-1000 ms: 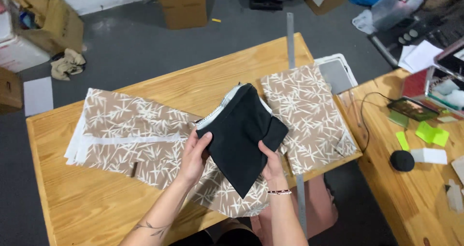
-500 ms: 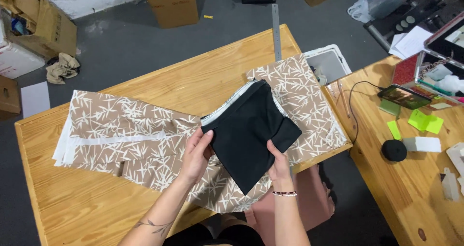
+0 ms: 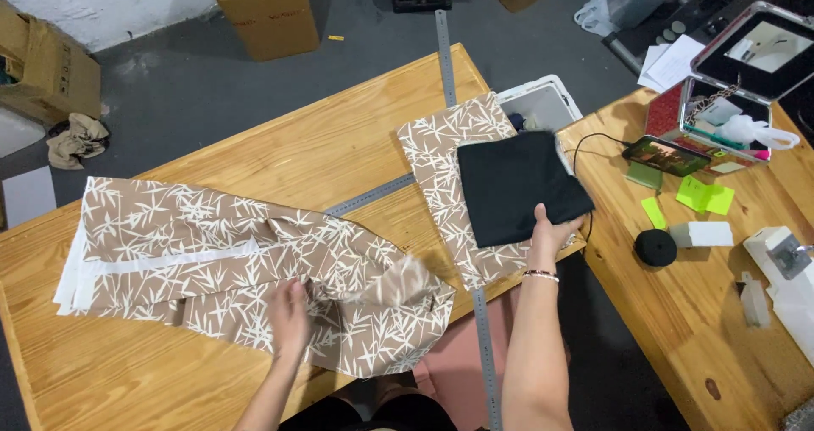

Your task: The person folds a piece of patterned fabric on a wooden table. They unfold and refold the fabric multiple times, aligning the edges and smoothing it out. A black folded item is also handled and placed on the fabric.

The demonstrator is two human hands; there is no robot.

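Looking down at a wooden bench point(image 3: 254, 160), we see the right hand point(image 3: 551, 236) with its fingers closed over the near edge of a folded black cloth point(image 3: 517, 185), which lies beyond the fingers on a smaller piece of brown, leaf-patterned fabric point(image 3: 441, 155). The left hand point(image 3: 290, 316) rests flat, fingers spread and gripping nothing, on a larger sheet of the same patterned fabric point(image 3: 212, 253). Between the two sets of fingers a long metal ruler point(image 3: 373, 195) crosses the bench.
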